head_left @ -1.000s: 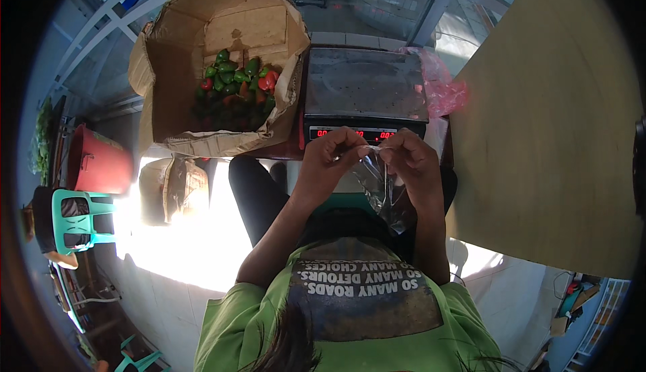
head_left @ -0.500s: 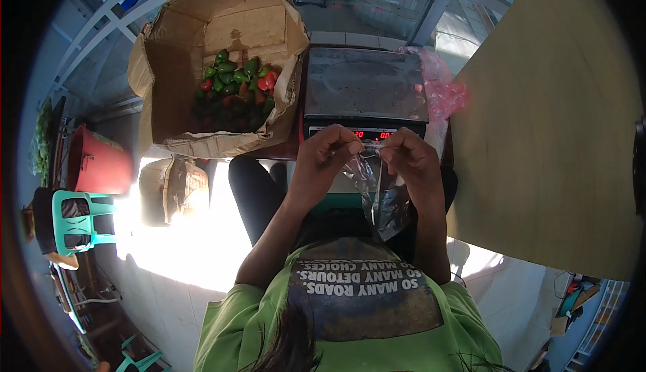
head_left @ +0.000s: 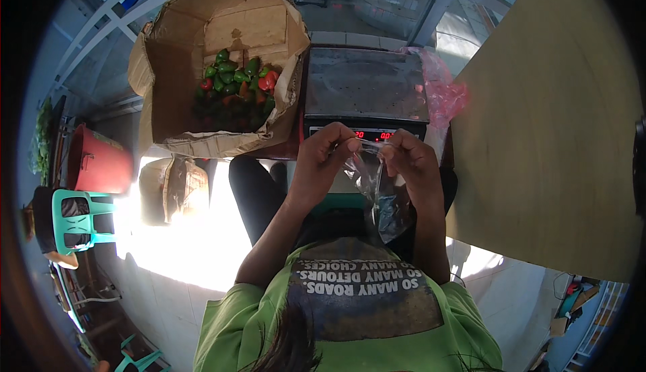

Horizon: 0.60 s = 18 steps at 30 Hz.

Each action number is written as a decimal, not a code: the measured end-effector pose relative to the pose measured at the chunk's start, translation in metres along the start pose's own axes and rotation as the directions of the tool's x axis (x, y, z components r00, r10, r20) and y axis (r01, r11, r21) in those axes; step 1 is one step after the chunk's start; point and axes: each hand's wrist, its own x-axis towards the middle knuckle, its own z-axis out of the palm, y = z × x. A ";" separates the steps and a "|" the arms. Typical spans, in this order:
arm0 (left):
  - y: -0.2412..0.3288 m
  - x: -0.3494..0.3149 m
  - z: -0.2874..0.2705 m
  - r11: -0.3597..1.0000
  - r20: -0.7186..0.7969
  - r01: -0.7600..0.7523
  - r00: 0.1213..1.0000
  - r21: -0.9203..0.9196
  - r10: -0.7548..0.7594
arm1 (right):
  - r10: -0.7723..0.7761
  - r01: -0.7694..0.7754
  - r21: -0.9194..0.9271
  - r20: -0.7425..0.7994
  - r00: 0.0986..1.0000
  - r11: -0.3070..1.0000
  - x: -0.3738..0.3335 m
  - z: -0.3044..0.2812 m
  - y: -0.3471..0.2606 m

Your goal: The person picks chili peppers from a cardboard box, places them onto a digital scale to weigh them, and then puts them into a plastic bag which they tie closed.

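Observation:
A clear plastic bag hangs by its top edge between my two hands, over my lap. My left hand pinches one end of that edge between thumb and fingertips. With a similar pinch, my right hand grips the other end. The bag looks flat, with nothing visible inside. Just beyond my fingers stands a digital scale with a bare metal pan and a red lit display, partly hidden by my hands. Left of it, a large open cardboard box holds green and red peppers.
A crumpled pink plastic bag lies against the scale's right side. A wide wooden panel fills the right. On the left are a smaller cardboard box, a red bucket and a turquoise plastic stool.
My fingertips have drawn slightly apart, and the bag's top edge now stretches more openly between them. The bag has shifted a little; the box and scale stay put.

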 end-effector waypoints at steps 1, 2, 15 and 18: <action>0.000 0.000 -0.001 0.999 -0.009 -0.012 1.000 0.040 0.012 | -0.024 0.024 0.025 0.015 1.000 0.999 0.000 0.000 -0.001; -0.001 0.000 -0.003 0.999 -0.009 -0.012 1.000 0.040 0.012 | -0.024 0.024 0.025 0.014 1.000 0.999 0.001 -0.002 0.000; 0.006 0.002 -0.004 0.998 0.271 0.061 0.961 0.000 -0.059 | -0.174 0.179 -0.331 0.045 0.984 0.927 0.000 -0.004 0.000; 0.004 -0.001 0.000 0.999 0.203 0.037 0.978 0.006 -0.037 | -0.172 0.174 -0.337 0.036 0.984 0.925 -0.002 -0.004 -0.002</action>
